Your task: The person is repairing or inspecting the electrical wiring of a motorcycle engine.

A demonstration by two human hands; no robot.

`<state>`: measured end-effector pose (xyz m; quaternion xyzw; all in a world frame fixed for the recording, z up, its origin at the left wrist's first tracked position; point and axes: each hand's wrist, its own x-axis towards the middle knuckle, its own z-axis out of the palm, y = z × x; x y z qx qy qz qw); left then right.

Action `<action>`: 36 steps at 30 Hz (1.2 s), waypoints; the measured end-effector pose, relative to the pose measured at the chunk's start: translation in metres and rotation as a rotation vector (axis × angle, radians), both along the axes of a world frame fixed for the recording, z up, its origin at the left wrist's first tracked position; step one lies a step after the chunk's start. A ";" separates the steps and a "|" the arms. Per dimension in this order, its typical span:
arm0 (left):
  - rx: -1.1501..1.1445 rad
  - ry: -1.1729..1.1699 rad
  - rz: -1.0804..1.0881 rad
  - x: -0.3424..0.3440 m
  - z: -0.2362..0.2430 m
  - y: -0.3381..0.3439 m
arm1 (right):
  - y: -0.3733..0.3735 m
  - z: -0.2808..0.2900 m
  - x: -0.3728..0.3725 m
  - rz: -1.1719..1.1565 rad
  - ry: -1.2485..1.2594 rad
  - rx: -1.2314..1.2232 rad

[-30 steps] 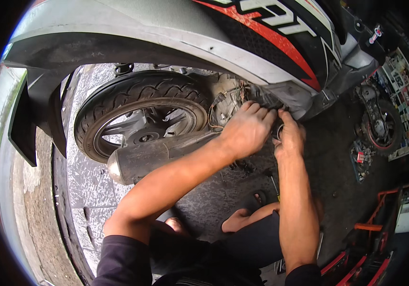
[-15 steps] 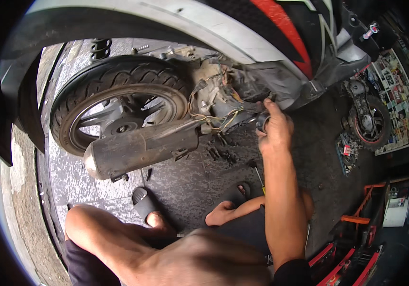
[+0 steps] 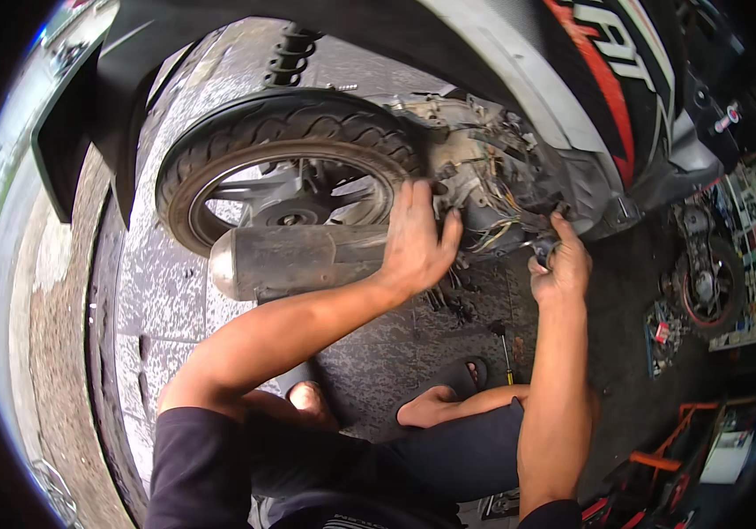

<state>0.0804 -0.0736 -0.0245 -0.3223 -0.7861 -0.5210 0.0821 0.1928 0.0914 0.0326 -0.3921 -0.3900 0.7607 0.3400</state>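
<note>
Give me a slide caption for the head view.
Left hand open near the muffler and wheel, right hand gripping a dark part beside the wires.

From a wide fisheye lens worn on the head, we look down with our picture upright, forearms [image 3: 557, 388] extending from the lower edge. We face the rear wheel [image 3: 294, 210] and wiring [image 3: 499, 191] from near above, straight edges bending toward our dark rim.

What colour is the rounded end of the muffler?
The rounded end of the muffler is silvery, best seen in the head view.
</note>
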 end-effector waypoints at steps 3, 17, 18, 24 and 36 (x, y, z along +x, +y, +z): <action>-0.101 -0.192 0.160 -0.015 -0.012 0.019 | 0.003 -0.001 -0.003 -0.010 -0.018 -0.026; -0.020 0.416 0.087 -0.026 0.036 0.016 | 0.007 0.006 0.003 0.011 -0.066 -0.070; 0.012 0.467 0.022 -0.022 0.040 0.017 | 0.006 0.006 0.003 0.013 -0.065 -0.048; -0.128 0.510 -0.537 -0.007 0.060 0.037 | 0.001 0.001 -0.007 -0.002 -0.026 -0.019; -0.779 0.346 -0.720 -0.021 0.107 0.092 | -0.005 -0.004 -0.008 -0.061 0.049 0.077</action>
